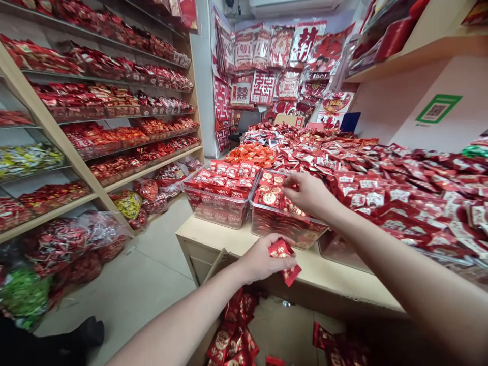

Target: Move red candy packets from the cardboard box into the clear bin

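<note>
My left hand (263,259) is closed round a few small red wrapped sweets (284,256), held just off the front edge of the wooden counter (229,239). My right hand (308,193) reaches over a clear plastic bin (285,229) of red packets, its fingers pinched together above the packets inside. What the fingertips grip is too small to make out. A second clear bin (217,208) of similar red sweets stands immediately to the left.
A wide heap of red wrapped sweets (400,178) covers the counter to the right. Wooden shelves (95,127) of red packets line the left wall, with bags on the floor (76,244). More red packets (236,335) lie under the counter. Red paper decorations (282,61) hang at the back.
</note>
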Demonstrator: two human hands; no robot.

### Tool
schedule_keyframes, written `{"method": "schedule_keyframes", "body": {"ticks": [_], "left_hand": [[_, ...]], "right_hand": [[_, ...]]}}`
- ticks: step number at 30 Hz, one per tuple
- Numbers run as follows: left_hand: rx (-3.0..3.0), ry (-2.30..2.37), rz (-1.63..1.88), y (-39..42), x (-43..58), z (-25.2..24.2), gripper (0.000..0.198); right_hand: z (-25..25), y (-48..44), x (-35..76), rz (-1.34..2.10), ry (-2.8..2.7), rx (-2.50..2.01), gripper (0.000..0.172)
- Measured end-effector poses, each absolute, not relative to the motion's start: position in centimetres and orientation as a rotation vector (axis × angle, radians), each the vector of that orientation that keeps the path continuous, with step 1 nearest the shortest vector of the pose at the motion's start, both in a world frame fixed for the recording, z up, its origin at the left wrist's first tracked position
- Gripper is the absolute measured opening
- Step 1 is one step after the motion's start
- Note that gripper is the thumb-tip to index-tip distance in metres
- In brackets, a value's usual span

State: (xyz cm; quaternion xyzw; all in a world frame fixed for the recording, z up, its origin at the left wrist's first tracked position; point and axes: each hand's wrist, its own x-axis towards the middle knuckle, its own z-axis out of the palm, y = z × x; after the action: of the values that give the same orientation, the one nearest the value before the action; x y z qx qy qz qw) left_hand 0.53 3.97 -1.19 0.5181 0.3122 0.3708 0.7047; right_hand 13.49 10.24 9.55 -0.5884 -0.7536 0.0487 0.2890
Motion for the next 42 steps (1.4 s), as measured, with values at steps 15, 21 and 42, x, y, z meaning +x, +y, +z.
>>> {"method": "schedule_keyframes", "body": {"ticks": [15, 21, 42], "left_hand": [[1.073, 0.714, 0.994, 3.3, 1.7, -0.8, 0.033], [1.224, 0.807, 0.96, 3.3, 1.4, -0.7, 0.052], [1.34, 0.86, 0.88, 3.0, 1.6, -0.9, 0.038]], "right_hand": [[1.3, 1.6, 17.3, 1.478, -1.577, -1.41, 0.022], [2.2, 1.6, 18.5, 1.311, -1.697, -1.424, 0.023], [2.6, 1.6, 19.2, 1.03, -1.78, -1.419, 0.021]]}}
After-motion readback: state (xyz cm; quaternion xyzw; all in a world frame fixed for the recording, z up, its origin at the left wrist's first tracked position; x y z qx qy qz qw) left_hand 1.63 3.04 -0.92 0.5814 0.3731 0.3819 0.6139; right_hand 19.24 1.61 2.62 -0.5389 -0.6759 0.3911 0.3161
